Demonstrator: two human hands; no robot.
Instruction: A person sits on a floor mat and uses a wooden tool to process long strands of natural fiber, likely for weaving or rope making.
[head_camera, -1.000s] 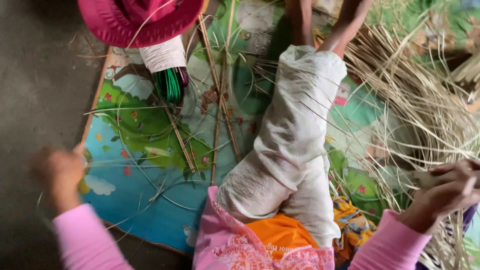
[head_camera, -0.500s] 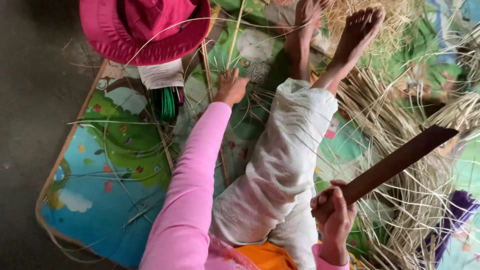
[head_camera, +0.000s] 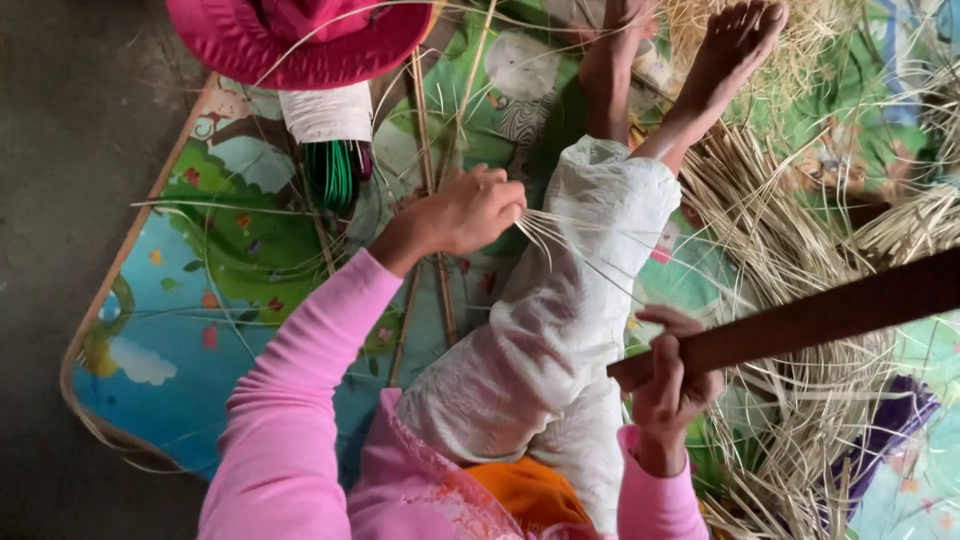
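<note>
Mat (head_camera: 200, 300): lying on the floor, carrying the hat, spool, sticks and loose strips; nothing here is acting as a true container.
Hat (head_camera: 300, 35): sitting at 11 o'clock, overlapping the white-wrapped green spool (head_camera: 333, 150) just below it.
Left hand (head_camera: 465, 212): closing into a fist at centre, pinching a small bunch of thin strips (head_camera: 560, 235) that are fanning out toward 3 o'clock over the white trouser leg (head_camera: 560, 320).
Right hand (head_camera: 672, 385): wrapping tightly around the near end of a long dark blade (head_camera: 820, 315), which is pointing toward 2 o'clock.
Strip heap (head_camera: 800, 260): spreading at 3 o'clock, under the blade.
Sticks (head_camera: 430, 150): lying at 12 o'clock, beside the left hand.
</note>
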